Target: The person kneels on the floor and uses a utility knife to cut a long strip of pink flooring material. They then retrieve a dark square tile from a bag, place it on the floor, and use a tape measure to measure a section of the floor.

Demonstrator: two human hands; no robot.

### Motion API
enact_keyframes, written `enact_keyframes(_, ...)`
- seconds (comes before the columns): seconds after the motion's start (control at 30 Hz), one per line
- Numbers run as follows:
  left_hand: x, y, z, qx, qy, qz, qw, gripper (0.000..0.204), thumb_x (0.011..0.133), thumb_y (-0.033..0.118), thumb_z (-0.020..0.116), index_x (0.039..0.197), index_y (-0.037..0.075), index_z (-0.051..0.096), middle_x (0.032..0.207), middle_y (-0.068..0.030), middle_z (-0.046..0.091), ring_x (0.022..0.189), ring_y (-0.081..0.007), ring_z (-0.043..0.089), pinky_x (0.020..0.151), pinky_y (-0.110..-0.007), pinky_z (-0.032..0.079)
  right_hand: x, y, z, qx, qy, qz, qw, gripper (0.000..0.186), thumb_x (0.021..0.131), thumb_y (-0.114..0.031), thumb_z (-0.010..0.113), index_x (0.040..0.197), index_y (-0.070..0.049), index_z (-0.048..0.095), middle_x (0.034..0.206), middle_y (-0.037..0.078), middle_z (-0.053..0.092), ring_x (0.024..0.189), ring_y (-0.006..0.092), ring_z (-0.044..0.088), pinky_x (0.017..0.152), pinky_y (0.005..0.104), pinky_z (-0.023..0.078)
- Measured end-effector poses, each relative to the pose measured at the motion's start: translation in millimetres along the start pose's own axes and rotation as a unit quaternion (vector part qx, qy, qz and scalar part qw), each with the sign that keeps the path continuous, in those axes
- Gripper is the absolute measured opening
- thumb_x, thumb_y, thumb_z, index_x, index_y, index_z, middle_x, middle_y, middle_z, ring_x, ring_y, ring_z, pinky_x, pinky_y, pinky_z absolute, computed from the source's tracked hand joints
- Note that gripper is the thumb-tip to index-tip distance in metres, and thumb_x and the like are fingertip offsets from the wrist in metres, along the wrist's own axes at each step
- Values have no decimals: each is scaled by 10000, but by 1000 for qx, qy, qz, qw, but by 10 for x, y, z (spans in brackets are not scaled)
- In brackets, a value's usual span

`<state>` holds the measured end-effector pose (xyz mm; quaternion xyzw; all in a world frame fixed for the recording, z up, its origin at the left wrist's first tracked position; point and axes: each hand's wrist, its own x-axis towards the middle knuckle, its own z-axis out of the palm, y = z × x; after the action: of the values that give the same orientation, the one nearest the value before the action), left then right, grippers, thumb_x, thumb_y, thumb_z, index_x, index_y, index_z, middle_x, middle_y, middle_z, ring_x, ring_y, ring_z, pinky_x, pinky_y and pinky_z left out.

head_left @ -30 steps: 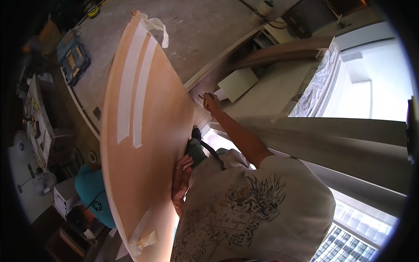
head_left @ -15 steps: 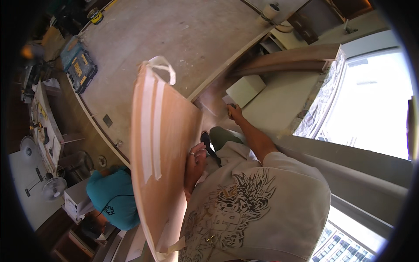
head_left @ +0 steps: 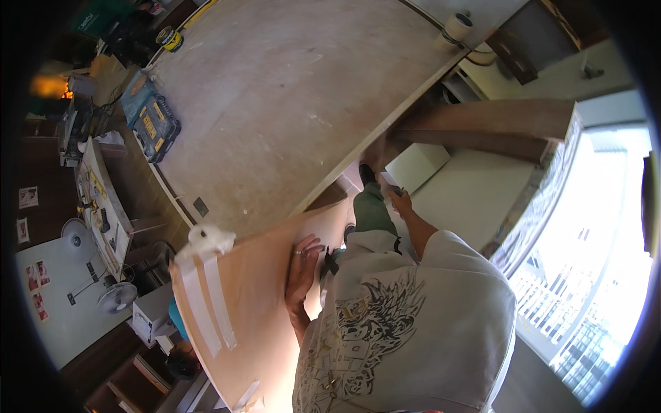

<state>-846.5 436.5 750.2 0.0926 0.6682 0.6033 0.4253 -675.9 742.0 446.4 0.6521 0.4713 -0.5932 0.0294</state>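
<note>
A large, curved light-wood panel leans along my left side. Two pale tape strips run down its outer face, and a loose crumpled bit of tape sticks up at its far corner. My left hand lies against the panel's near side, fingers stretched out, a ring on one of them. Lower and to the right, my right hand is closed around a small dark object, too small to make out. Past that hand stands a pale box-like block.
A wide dusty worktable fills the far side, with a tool case and a yellow-black can on it. A long brown wooden piece lies near the bright window at right. A co-worker in teal is partly hidden behind the panel.
The panel's far end has swung left and lowered, now hiding most of the co-worker. My body has turned and moved along the table edge. The left hand stays against the panel.
</note>
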Motion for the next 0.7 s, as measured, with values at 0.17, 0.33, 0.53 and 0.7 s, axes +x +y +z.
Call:
enact_keyframes(0.17, 17, 113, 208, 9, -1, -42, 999, 366, 1057, 103, 507, 1407, -1, 480, 1311, -146, 589, 1232, -225, 556, 1070, -343, 424, 1034, 204, -407, -23, 3, -96, 995, 710, 800, -411, 776, 1270, 53, 513, 1041, 139, 619, 852, 211, 598, 689, 368, 520)
enact_keyframes(0.33, 80, 221, 237, 5, 20, -188, 982, 394, 1052, 114, 522, 1426, 2, 466, 1327, -142, 582, 1268, -230, 535, 1092, -348, 410, 1270, -458, -391, -42, -69, -50, 995, 518, 813, -327, 765, 1190, -45, 549, 874, 99, 616, 638, 199, 592, 475, 349, 492)
enact_keyframes(0.53, 15, 136, 156, -85, 19, -195, 977, 412, 1070, 283, 517, 1413, 55, 509, 1331, -87, 590, 1244, -203, 549, 1078, -351, 425, 1451, -1793, -524, -65, -104, -18, 992, 619, 773, -326, 789, 1272, -81, 517, 964, 88, 610, 722, 187, 617, 537, 328, 532)
enact_keyframes(0.7, -159, -333, 228, 62, 33, -319, 945, 389, 1057, 383, 514, 1349, 133, 578, 1311, -67, 611, 1215, -191, 567, 944, -354, 526, 1759, -2445, -946, -29, -128, -55, 990, 621, 793, -292, 788, 1305, -96, 495, 955, 78, 591, 708, 166, 611, 526, 298, 521)
